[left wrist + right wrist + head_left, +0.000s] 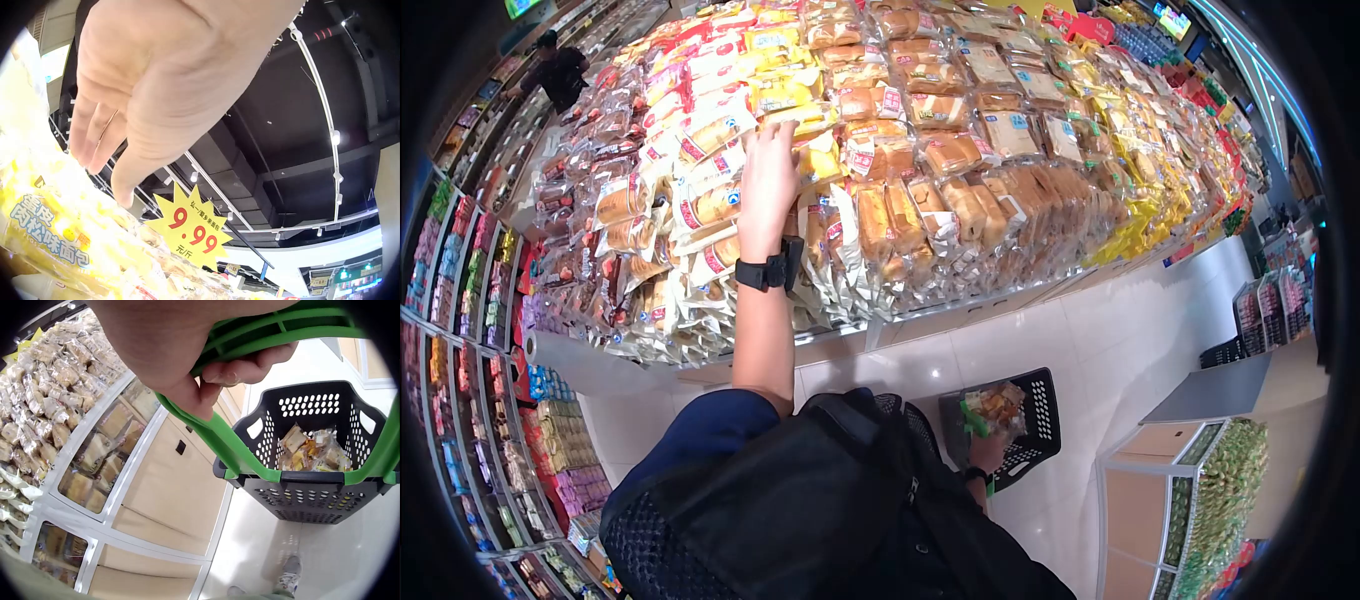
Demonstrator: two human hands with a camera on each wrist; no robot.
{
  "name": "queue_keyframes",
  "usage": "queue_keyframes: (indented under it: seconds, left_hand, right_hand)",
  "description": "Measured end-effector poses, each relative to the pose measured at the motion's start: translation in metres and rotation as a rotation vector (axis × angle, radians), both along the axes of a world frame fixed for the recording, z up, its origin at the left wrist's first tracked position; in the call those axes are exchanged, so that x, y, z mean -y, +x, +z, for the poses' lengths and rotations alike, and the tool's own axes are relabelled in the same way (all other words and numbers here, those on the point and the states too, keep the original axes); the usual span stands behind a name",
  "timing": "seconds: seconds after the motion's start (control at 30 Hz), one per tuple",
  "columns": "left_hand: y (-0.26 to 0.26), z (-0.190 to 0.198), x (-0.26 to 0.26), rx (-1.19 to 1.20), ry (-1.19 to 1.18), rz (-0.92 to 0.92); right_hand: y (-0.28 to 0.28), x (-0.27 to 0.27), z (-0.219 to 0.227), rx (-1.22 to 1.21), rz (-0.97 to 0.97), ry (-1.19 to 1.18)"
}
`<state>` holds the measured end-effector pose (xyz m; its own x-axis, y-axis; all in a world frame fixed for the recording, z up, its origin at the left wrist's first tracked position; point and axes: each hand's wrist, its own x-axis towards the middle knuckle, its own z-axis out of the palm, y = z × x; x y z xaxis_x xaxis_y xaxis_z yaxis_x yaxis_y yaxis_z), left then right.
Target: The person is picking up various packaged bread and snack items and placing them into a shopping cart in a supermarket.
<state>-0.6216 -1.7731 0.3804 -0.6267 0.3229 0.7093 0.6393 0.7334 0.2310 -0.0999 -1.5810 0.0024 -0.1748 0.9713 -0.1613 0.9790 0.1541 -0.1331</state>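
My left hand (770, 170) reaches out over the heap of wrapped bread, fingers extended and pointing away from me. Beneath its fingertips are yellow bread packs (790, 92) and white-and-red ones (712, 135). Seen from the left wrist, the hand (147, 81) shows its palm side with nothing in it, above a yellow pack (47, 231) with blue lettering. My right hand (181, 350) grips the green handle (287, 328) of a black shopping basket (306, 503). Several wrapped breads (312, 450) lie inside the basket, which hangs at my right side in the head view.
A yellow star-shaped price sign (187, 228) reading 9.99 stands over the bread. Below the heap runs a wood-panelled counter (165, 487). Goods shelves (470, 370) line the left, where another person (560, 75) stands farther back. A stand with green packs (1225, 490) is at the right.
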Motion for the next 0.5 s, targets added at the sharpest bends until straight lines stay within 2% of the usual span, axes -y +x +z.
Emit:
queue_keyframes:
  seconds: [0.03, 0.13, 0.23, 0.3, 0.4, 0.47, 0.5]
  left_hand:
    - [0.001, -0.001, 0.001, 0.174, -0.015, -0.076]
    - [0.012, -0.012, -0.005, 0.231, -0.050, -0.079]
    - [0.016, -0.019, -0.009, 0.344, -0.127, -0.050]
    - [0.017, -0.022, -0.010, 0.495, -0.277, -0.043]
    - [0.024, -0.023, -0.015, 0.507, -0.329, -0.065]
    - [0.008, -0.043, -0.020, 0.514, -0.424, -0.106]
    - [0.006, -0.046, -0.014, 0.512, -0.363, -0.173]
  right_hand:
    - [0.000, -0.002, -0.001, -0.001, 0.001, -0.002]
    - [-0.003, -0.005, 0.005, -0.017, 0.027, -0.003]
    - [-0.003, -0.005, 0.012, 0.051, -0.034, -0.122]
    - [-0.002, -0.004, 0.012, -0.010, -0.013, 0.025]
    - [0.000, -0.011, 0.017, 0.011, 0.039, -0.031]
    - [-0.010, 0.000, 0.049, -0.021, 0.017, 0.041]
    - [-0.017, -0.012, 0.047, -0.026, 0.036, 0.015]
